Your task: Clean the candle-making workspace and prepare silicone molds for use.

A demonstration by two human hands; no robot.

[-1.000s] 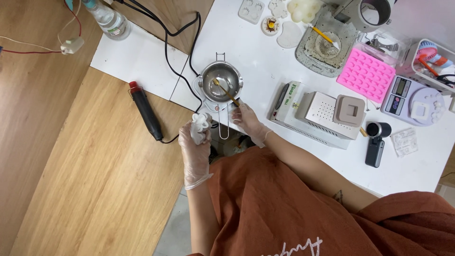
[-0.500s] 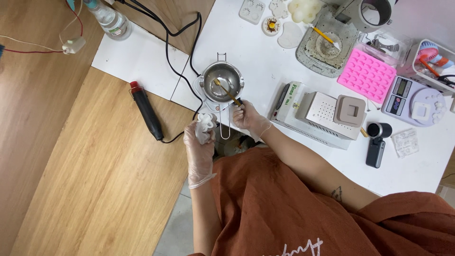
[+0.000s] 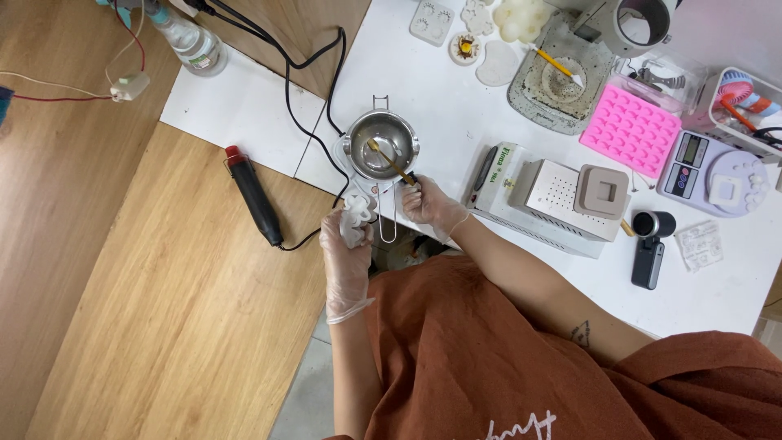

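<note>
Both my hands wear thin clear gloves. My right hand [image 3: 432,208] grips a thin yellow stick [image 3: 389,161] whose tip reaches into a small steel pot [image 3: 381,145] standing on a white table [image 3: 456,106]. The pot's wire handle [image 3: 388,222] points toward me, between my hands. My left hand [image 3: 346,248] holds a small white lumpy piece [image 3: 356,213] just left of that handle, close to the table's near edge.
A black heat gun [image 3: 254,197] with a red tip lies on the wooden surface at left, its cable running past the pot. Right of my right hand: a white box device [image 3: 554,195], pink mould [image 3: 631,129], scale [image 3: 713,173], black cylinder [image 3: 652,244]. A bottle [image 3: 189,41] stands far left.
My left hand has risen slightly toward the pot's handle with the white piece. My right hand keeps the stick in the pot with only a small shift.
</note>
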